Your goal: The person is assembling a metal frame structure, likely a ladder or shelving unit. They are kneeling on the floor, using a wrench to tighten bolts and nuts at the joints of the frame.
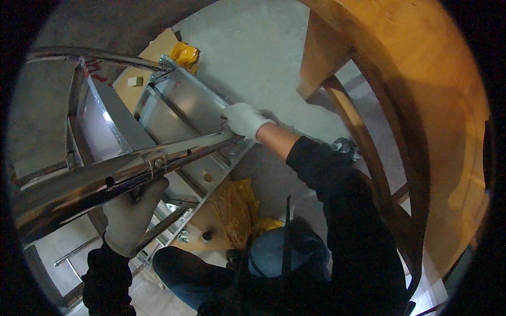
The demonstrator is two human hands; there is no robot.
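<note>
A thick shiny metal tube [110,181] runs from the left rim up toward the middle, with dark holes and a small clamp-like fitting [156,164] on it. My left hand [132,216], in a light glove, grips the tube from below near that fitting; its fingertips are partly hidden behind the metal. At the tube's far end my right hand [243,120], in a white glove, is closed on the edge of the metal frame. This frame holds flat silvery panels [192,100] between crossbars. Another curved metal section [100,121] stands to the left.
A large curved wooden structure [448,79] arches down the right side. Yellow plastic wrapping [237,205] lies near my knees, and a yellow bag [185,53] lies beyond the frame beside cardboard [158,45]. A small dark round object [206,235] sits below the frame.
</note>
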